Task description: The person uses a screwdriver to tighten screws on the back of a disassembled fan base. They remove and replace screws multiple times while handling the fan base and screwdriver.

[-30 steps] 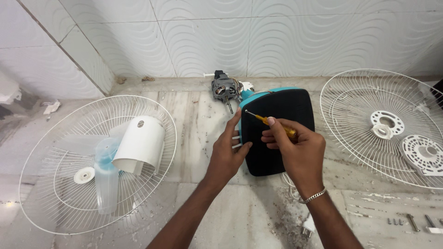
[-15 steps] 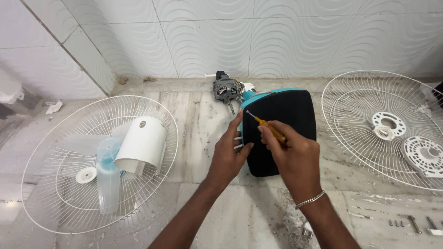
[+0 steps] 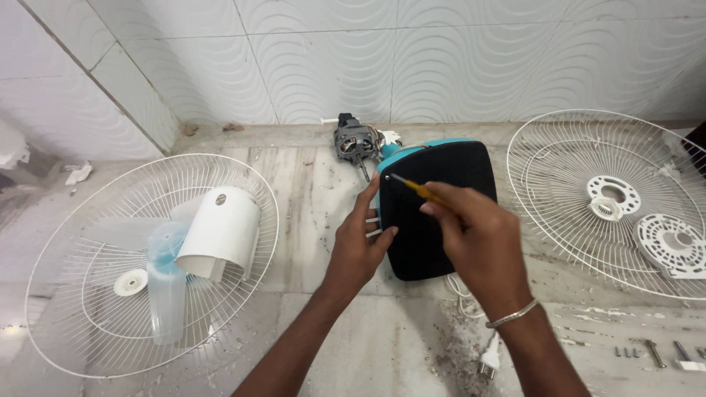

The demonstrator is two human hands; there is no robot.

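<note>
wire fan guards (image 3: 151, 268) (image 3: 610, 202) flank both sides, bare marble floor (image 3: 316, 184) between, screws (image 3: 647, 351) lower right

Yellow-handled screwdriver (image 3: 421, 190) tilts onto the flat black-and-teal fan base (image 3: 441, 213).

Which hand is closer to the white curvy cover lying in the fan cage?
Left. The left hand grips the black fan base's edge, just right of the white cover. The right hand, holding a yellow screwdriver, is farther right.
</note>
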